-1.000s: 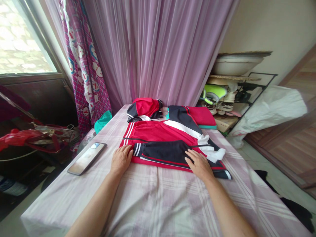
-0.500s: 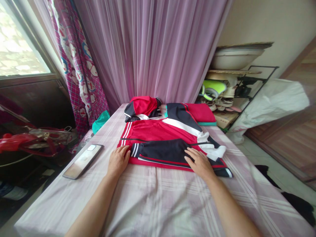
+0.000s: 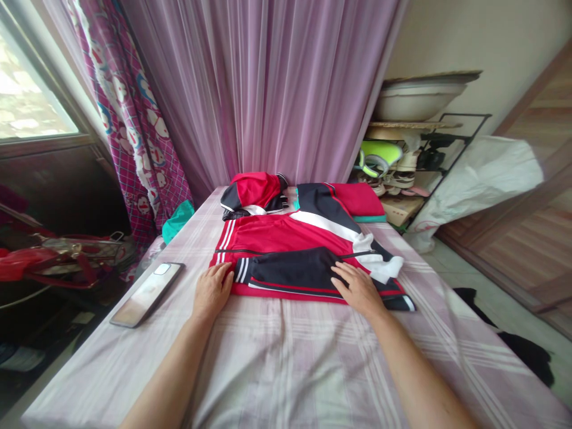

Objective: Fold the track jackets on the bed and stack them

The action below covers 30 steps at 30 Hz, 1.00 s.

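Observation:
A red, black and white zip-up jacket (image 3: 268, 235) lies flat on the table, its near black sleeve (image 3: 290, 268) folded across the front. My left hand (image 3: 213, 287) rests on the striped hem beside the sleeve's cuff, fingers laid flat. On the near sleeve, toward the white collar (image 3: 384, 268), lies my right hand (image 3: 357, 287) with its fingers stretched out. Neither hand grips the cloth. Both palms face down, so their undersides are hidden.
A phone (image 3: 147, 295) lies on the checked tablecloth (image 3: 286, 363) at the left. Behind the jacket sit a bunched red and black garment (image 3: 254, 193) and a folded red garment (image 3: 357, 199). A shoe rack (image 3: 429, 155) stands at the right, a purple curtain (image 3: 268, 89) behind.
The view has shifted slightly, so everything appears a little further left. Both hands stay in place on the jacket.

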Motion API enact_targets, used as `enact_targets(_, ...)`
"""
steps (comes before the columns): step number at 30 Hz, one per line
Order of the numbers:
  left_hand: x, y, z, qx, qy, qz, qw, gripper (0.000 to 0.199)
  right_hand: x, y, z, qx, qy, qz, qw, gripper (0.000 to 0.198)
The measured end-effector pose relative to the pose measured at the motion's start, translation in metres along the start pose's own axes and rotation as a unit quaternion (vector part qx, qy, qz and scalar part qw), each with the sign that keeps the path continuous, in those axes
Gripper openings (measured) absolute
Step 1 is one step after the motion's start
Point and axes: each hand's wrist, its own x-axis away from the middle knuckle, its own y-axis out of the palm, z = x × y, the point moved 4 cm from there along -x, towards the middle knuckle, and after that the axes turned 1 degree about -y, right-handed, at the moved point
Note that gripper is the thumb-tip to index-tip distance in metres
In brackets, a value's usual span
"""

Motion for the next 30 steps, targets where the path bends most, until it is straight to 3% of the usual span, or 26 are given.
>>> enact_targets(30, -0.0008, 0.0039, -0.0061, 0.024, 0.007, 0.017, 1.000, 0.041, 0.0015, 0.0023, 0.0024, -0.009, -0.004, 0.009, 1.000, 0.034)
